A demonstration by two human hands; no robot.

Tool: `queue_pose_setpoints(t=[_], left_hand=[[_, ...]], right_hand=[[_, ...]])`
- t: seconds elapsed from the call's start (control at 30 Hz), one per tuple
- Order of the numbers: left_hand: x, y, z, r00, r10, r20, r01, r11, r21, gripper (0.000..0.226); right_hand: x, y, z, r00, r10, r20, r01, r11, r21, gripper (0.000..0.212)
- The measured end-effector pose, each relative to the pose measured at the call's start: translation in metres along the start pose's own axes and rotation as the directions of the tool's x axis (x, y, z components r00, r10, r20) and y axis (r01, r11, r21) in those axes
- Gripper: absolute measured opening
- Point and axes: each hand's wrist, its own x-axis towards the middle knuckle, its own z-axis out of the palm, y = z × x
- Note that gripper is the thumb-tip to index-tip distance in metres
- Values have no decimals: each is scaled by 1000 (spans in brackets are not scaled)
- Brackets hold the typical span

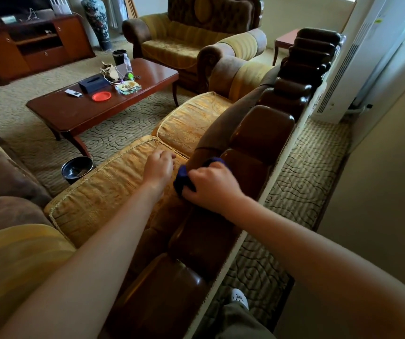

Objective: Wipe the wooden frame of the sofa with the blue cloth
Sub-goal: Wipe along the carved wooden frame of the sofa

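The sofa's glossy dark wooden frame [265,133] runs along the top of the backrest, from the bottom middle up to the upper right. My right hand [211,184] presses the bunched blue cloth [183,179] against the frame about midway along it, and part of the cloth is hidden under the hand. Just left of it, my left hand [158,167] rests on the yellow seat cushion [113,187] with its fingers loosely curled and nothing in it. I stand behind the sofa and reach over its back.
A wooden coffee table [74,113] with a red plate, tissue box and clutter stands in front of the sofa, and a black bin [76,168] sits on the carpet beside it. An armchair [191,42] stands beyond. A white standing air conditioner [358,57] is behind the sofa's far end.
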Motion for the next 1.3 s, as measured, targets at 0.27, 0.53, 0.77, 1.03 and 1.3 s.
queue_pose_setpoints(t=[0.27,0.53,0.77,1.03,1.3], left_hand=[[-12,-1,24,989,71,132,-78,996,47,25],[-21,1,41,971,95,218,-114,990,79,34],[-28,14,50,929,195,316,-249,958,143,38],[-27,15,62,877,220,427,-331,921,206,52],[-24,14,62,878,221,425,-364,885,290,50]], right_hand=[[-4,53,-28,934,260,-246,-252,966,64,37],[-95,-36,33,957,101,-272,-39,974,224,30],[-95,25,35,882,66,-466,0,990,141,32],[-57,90,9,596,457,-660,-202,881,428,38],[-51,77,16,166,963,-211,-231,246,941,42]])
